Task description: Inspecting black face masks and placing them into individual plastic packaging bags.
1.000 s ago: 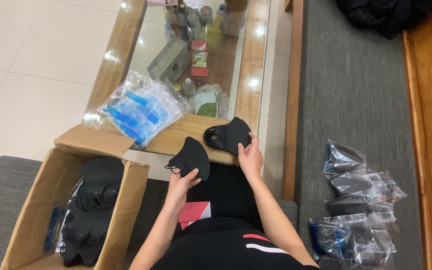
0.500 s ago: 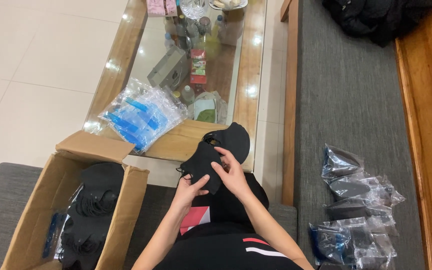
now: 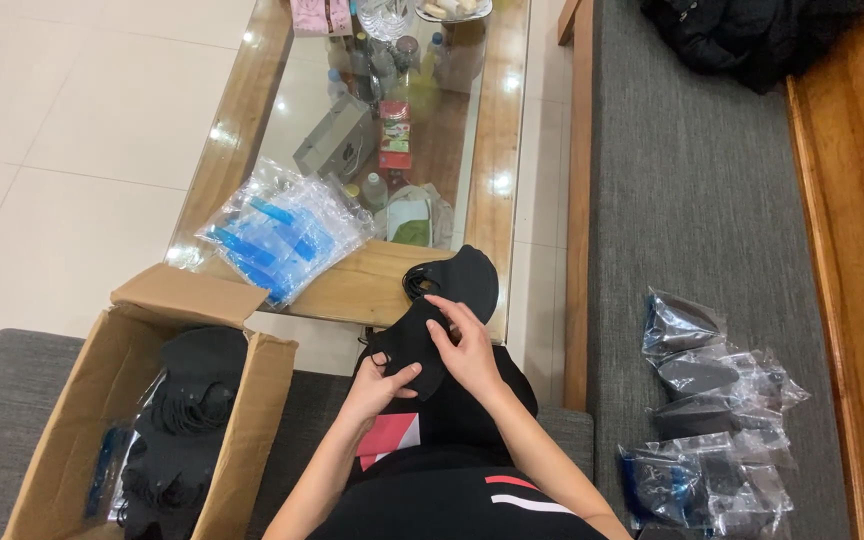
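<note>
Both hands together over the lap, just below the near edge of the coffee table (image 3: 352,290). Left hand (image 3: 380,385) pinching the lower edge of a black face mask (image 3: 410,340), thumb on top, fingers curled under. Right hand (image 3: 469,345) lying across the same mask from the right, fingers spread and bent over the fabric, closed lightly on it. Mask held flat between the two hands, above the knees, touching neither table nor box.

Against a second ago: then apart, each hand with its own mask; now joined on one mask, with a second black mask (image 3: 464,275) lying on the table edge just beyond the right hand.

Cardboard box (image 3: 72,440) open at left, dark masks heaped inside. Stack of clear plastic bags (image 3: 287,235) with blue strips on the table. Bagged masks (image 3: 712,420) piled on the grey sofa cushion at right, well apart from the hands.
</note>
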